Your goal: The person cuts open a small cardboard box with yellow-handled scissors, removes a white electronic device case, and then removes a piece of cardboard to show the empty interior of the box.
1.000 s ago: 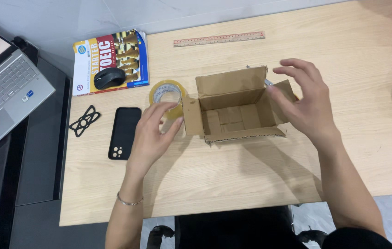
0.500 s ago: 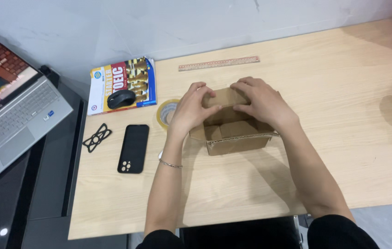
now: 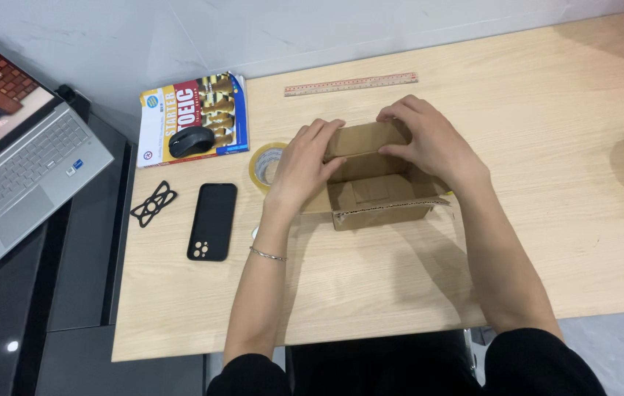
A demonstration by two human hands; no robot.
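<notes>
Small brown cardboard box [image 3: 374,183] sits mid-table, a little toward the far side, open top facing up; left hand [image 3: 305,165] grips the box's left wall, fingers hooked over the edge and onto the far flap, which looks like bracing so the box doesn't slide; right hand [image 3: 429,143] lies across the far flap, fingers curled on it and pressing it inward over the opening; both hands grasping the box, neither one free; near flap hangs outward, corrugated edge showing. Roll of clear tape [image 3: 266,164] lies flat just left of the left hand, nearly touching the wrist, close enough to grab. Black phone [image 3: 213,221] face-down further left; black strap-like holder [image 3: 153,203] beside it; book [image 3: 195,110] with a black mouse [image 3: 191,141] on top at far left; wooden ruler [image 3: 351,83] beyond the box; laptop [image 3: 11,169] on a lower dark surface off the light wood table [image 3: 561,205].
</notes>
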